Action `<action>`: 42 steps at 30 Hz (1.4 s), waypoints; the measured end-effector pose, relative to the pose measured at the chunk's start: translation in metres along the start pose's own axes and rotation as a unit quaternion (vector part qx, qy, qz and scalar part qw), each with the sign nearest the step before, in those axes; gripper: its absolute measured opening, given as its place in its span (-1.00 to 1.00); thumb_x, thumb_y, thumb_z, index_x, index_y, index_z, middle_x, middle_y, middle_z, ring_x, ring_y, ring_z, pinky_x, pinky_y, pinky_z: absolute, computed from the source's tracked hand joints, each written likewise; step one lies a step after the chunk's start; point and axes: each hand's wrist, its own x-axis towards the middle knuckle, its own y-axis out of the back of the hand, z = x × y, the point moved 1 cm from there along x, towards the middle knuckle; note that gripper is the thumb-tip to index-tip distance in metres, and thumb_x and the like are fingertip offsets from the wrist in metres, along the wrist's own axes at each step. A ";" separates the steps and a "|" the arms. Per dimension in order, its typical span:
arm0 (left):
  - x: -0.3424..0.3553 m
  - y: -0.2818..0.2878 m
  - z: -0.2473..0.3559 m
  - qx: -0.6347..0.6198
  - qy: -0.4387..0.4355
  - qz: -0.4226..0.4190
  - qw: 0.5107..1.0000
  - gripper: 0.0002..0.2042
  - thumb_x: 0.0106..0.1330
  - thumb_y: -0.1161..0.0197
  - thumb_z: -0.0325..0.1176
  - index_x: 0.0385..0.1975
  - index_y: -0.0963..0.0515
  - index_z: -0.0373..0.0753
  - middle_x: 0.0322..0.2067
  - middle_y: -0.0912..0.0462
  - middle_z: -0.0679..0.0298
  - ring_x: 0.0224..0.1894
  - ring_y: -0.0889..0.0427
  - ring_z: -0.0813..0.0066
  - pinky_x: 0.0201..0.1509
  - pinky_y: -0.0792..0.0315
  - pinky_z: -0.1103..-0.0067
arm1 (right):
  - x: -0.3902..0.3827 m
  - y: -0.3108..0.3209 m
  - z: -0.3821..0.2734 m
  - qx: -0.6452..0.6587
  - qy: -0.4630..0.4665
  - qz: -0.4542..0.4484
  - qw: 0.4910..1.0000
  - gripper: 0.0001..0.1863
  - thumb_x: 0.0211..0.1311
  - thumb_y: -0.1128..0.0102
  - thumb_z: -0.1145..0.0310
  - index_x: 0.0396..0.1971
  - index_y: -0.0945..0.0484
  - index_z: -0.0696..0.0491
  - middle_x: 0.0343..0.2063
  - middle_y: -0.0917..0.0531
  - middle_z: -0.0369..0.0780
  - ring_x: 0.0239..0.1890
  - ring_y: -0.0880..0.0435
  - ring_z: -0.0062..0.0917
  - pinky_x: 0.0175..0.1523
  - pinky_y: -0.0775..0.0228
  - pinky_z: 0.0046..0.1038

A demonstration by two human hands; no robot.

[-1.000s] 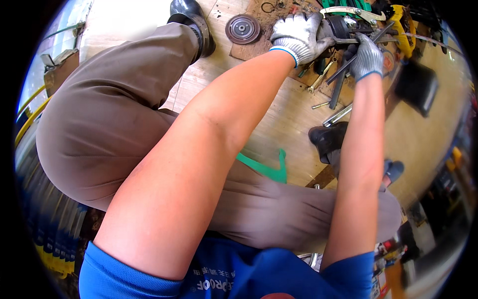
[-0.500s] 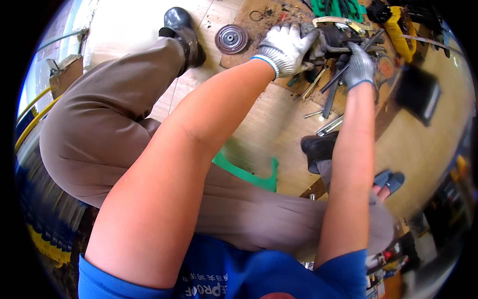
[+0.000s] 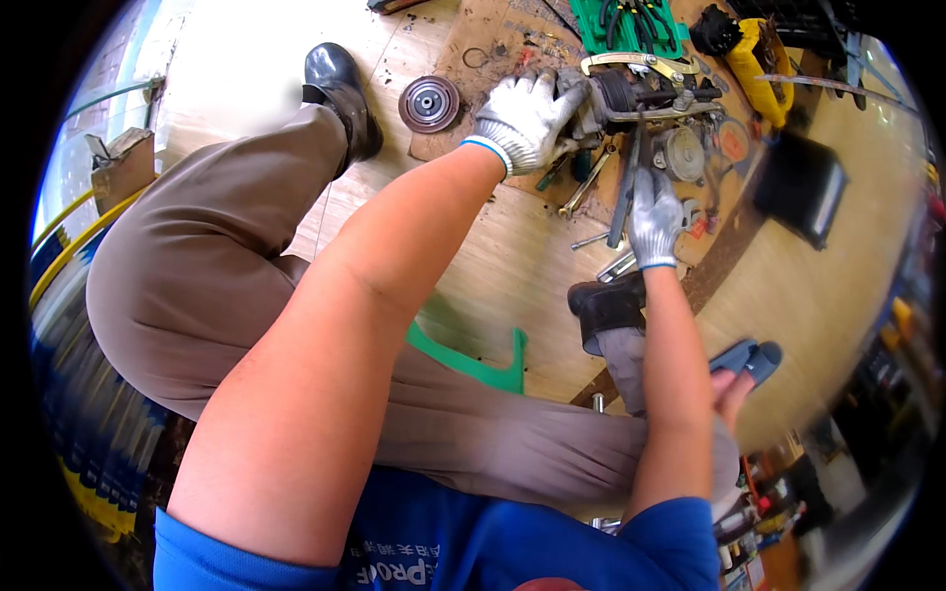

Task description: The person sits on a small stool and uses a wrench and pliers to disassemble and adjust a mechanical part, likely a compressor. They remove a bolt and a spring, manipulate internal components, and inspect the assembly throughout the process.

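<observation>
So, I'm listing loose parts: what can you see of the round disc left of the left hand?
The disc looks like metal, dark, with concentric rings, a brownish rim and small dark spots around its paler centre. It lies flat, apparently across the edge of the brown board, apart from the left hand. Nothing rests on it.

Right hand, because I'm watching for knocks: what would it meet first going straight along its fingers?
Past the dark bar at its fingertips, the right hand would probably meet the silver metal rod first, though depth is unclear.

A workshop: machine part [image 3: 617, 92], wrench [image 3: 589, 183], stained board [image 3: 517, 41] and pliers [image 3: 643, 22] (in a green case [image 3: 593, 39]).
</observation>
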 end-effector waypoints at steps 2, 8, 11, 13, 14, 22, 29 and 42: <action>0.000 -0.003 0.000 -0.006 -0.005 0.021 1.000 -0.25 0.19 -0.30 0.12 0.36 -0.26 0.00 0.12 -0.47 -0.13 0.12 -0.53 -0.01 0.16 -0.40 0.22 | -0.014 -0.005 0.013 -0.031 0.020 -0.017 0.999 -0.56 0.43 0.00 0.05 -0.18 -0.63 0.15 -0.29 -0.70 -0.01 -0.22 -0.67 -0.10 -0.11 -0.45 -0.25; 0.000 -0.007 -0.003 0.001 -0.023 0.039 0.999 -0.29 0.22 -0.27 0.10 0.36 -0.26 0.01 0.04 -0.52 -0.08 0.07 -0.55 0.00 0.12 -0.41 0.22 | -0.013 -0.023 0.035 -0.072 -0.075 -0.095 0.990 -0.43 0.41 0.12 -0.12 -0.13 -0.65 0.10 -0.12 -0.65 0.11 -0.04 -0.60 0.06 0.06 -0.40 -0.11; -0.001 -0.005 -0.002 -0.010 -0.014 0.019 1.000 -0.29 0.22 -0.27 0.11 0.36 -0.27 0.03 0.06 -0.51 -0.08 0.07 -0.55 0.00 0.13 -0.41 0.22 | -0.001 -0.031 0.028 -0.089 -0.063 -0.026 0.994 -0.59 0.42 0.04 0.03 -0.16 -0.63 0.04 -0.29 -0.69 0.05 -0.19 -0.66 0.01 -0.08 -0.45 -0.10; 0.000 -0.006 -0.003 -0.013 -0.015 0.014 1.000 -0.30 0.23 -0.26 0.12 0.35 -0.27 0.04 0.08 -0.50 -0.09 0.08 -0.55 0.00 0.13 -0.40 0.21 | 0.004 -0.035 0.029 -0.056 -0.053 0.003 0.997 -0.57 0.41 0.03 0.00 -0.11 -0.63 0.03 -0.22 -0.69 0.05 -0.11 -0.65 0.00 0.00 -0.45 -0.13; -0.001 -0.006 -0.003 -0.014 -0.013 0.014 1.000 -0.31 0.23 -0.26 0.12 0.35 -0.28 0.04 0.09 -0.50 -0.09 0.09 -0.55 -0.01 0.14 -0.40 0.21 | 0.005 -0.036 0.026 -0.047 -0.061 0.003 0.997 -0.56 0.40 0.01 -0.01 -0.12 -0.63 0.06 -0.19 -0.68 0.06 -0.08 -0.63 0.00 0.03 -0.43 -0.12; -0.001 0.000 -0.002 -0.024 -0.008 -0.001 1.000 -0.34 0.26 -0.19 0.17 0.33 -0.31 0.07 0.13 -0.49 -0.07 0.11 -0.54 -0.01 0.17 -0.39 0.20 | 0.023 -0.045 -0.011 -0.017 -0.055 0.070 0.996 -0.58 0.32 -0.16 0.03 -0.18 -0.65 0.12 -0.17 -0.68 0.06 -0.08 -0.62 -0.01 0.01 -0.43 -0.15; -0.002 -0.005 -0.004 -0.016 -0.007 0.016 1.000 -0.35 0.26 -0.19 0.18 0.33 -0.32 0.09 0.15 -0.48 -0.07 0.12 -0.53 -0.01 0.18 -0.38 0.20 | 0.028 -0.044 -0.009 0.126 -0.093 -0.015 0.988 -0.51 0.36 -0.11 0.00 -0.14 -0.64 0.20 -0.30 -0.72 0.02 -0.24 -0.68 -0.10 -0.08 -0.44 -0.25; -0.002 -0.003 -0.005 -0.025 -0.001 -0.006 1.000 -0.34 0.24 -0.19 0.21 0.31 -0.34 0.08 0.18 -0.46 -0.06 0.13 -0.52 -0.02 0.17 -0.40 0.20 | 0.043 -0.030 -0.002 0.134 -0.075 -0.088 0.984 -0.51 0.39 -0.11 0.04 -0.13 -0.63 0.25 -0.39 -0.70 0.02 -0.39 -0.61 -0.23 -0.16 -0.40 -0.31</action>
